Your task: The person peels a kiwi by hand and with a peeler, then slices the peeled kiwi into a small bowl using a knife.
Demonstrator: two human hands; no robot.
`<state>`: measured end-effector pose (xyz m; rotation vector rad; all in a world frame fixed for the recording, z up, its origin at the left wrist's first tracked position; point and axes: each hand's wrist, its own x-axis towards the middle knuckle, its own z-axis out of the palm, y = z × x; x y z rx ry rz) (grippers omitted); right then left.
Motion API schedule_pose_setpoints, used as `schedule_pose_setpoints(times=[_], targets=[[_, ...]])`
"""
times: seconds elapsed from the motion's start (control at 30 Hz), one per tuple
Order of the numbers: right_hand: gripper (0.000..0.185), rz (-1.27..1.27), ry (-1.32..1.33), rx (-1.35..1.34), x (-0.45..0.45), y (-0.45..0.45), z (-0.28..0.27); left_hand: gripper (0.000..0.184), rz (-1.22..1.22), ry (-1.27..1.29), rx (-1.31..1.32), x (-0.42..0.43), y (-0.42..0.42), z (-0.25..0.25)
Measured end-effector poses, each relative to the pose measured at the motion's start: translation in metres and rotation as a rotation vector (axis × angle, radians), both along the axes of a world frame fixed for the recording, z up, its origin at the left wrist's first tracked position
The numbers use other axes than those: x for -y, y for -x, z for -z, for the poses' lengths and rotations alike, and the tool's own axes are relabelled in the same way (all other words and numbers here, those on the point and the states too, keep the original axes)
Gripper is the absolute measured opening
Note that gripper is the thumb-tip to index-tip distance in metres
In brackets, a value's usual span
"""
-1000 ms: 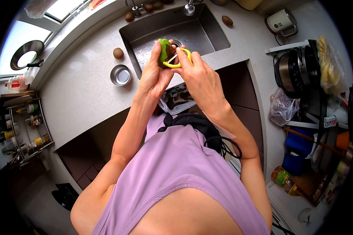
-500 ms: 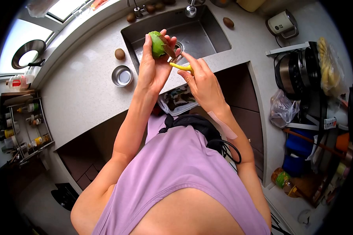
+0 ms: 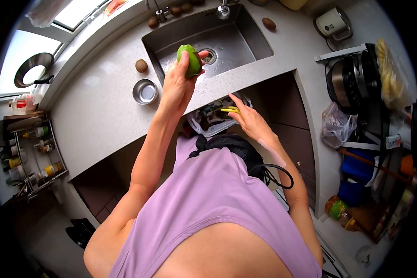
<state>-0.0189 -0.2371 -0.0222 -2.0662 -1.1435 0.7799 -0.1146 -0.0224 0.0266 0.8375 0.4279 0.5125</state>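
A green, partly peeled kiwi (image 3: 188, 58) is in my left hand (image 3: 177, 83), over the near left edge of the sink (image 3: 171, 48). Some brown skin shows on its right side. Lower and to the right, my right hand (image 3: 251, 119) holds a yellow peeler (image 3: 231, 110) above an open plastic bag (image 3: 200, 126) with dark scraps in it. The bag hangs below the counter's front edge. A small round metal bowl (image 3: 144, 91) stands on the counter, and an unpeeled brown kiwi (image 3: 141, 66) lies just behind it.
Several brown kiwis (image 3: 175, 11) lie behind the sink near the small tap (image 3: 161, 15). Another kiwi (image 3: 268, 24) is right of the sink. At the right stand a white kettle (image 3: 331, 23) and a crowded shelf; a bottle rack (image 3: 41, 150) is at the left.
My right hand has moved down from the kiwi to the plastic bag with the peeler. My left hand still holds the kiwi, now with more green flesh facing up.
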Motion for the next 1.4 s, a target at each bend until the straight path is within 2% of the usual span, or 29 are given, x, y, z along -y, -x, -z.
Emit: schedule_pose_setpoints(times=[0.07,0.13,0.2,0.27,0.33,0.4,0.43,0.47,0.5,0.6,0.97,1.03,1.13,1.4], targets=[[0.040,-0.049,0.160,-0.018,-0.001,-0.003,-0.012,0.041,0.008,-0.006,-0.004,-0.001,0.001,0.001],[0.037,-0.062,0.143,-0.062,-0.002,-0.010,-0.017,0.042,0.022,-0.005,-0.007,-0.001,0.003,0.005],[0.034,-0.074,0.122,-0.101,-0.005,-0.014,-0.028,0.052,0.056,0.008,0.007,-0.003,0.003,0.010],[0.030,-0.027,-0.026,0.026,-0.013,-0.013,-0.050,0.052,0.067,0.014,0.016,-0.002,0.004,0.009],[0.032,-0.010,-0.056,0.069,-0.025,-0.008,-0.084,0.052,0.081,0.022,0.025,0.001,0.004,0.007],[0.038,0.048,-0.189,0.256,-0.038,-0.001,-0.106,0.044,0.083,0.023,0.050,0.006,0.002,0.005],[0.038,0.054,-0.189,0.259,-0.045,0.001,-0.112,0.044,0.089,0.022,0.053,0.010,0.001,0.002],[0.040,0.067,-0.198,0.382,-0.054,0.001,-0.115,0.044,0.082,0.016,0.043,0.013,-0.001,-0.001],[0.043,0.078,-0.208,0.504,-0.060,0.001,-0.116,0.044,0.073,0.009,0.033,0.016,-0.002,-0.004],[0.043,0.090,-0.218,0.637,-0.074,0.001,-0.110,0.043,0.109,0.000,0.086,0.021,-0.002,-0.007],[0.041,0.093,-0.198,0.687,-0.074,0.004,-0.112,0.045,0.073,0.037,0.123,0.025,-0.007,-0.014],[0.041,0.094,-0.196,0.687,-0.073,0.005,-0.112,0.052,0.049,0.047,0.133,0.024,-0.008,-0.013],[0.040,0.087,-0.203,0.690,-0.071,0.006,-0.111,0.052,0.039,0.049,0.164,0.025,-0.009,-0.017],[0.043,0.099,-0.211,0.641,-0.073,0.014,-0.109,0.045,-0.068,0.164,0.203,0.028,-0.013,-0.019]])
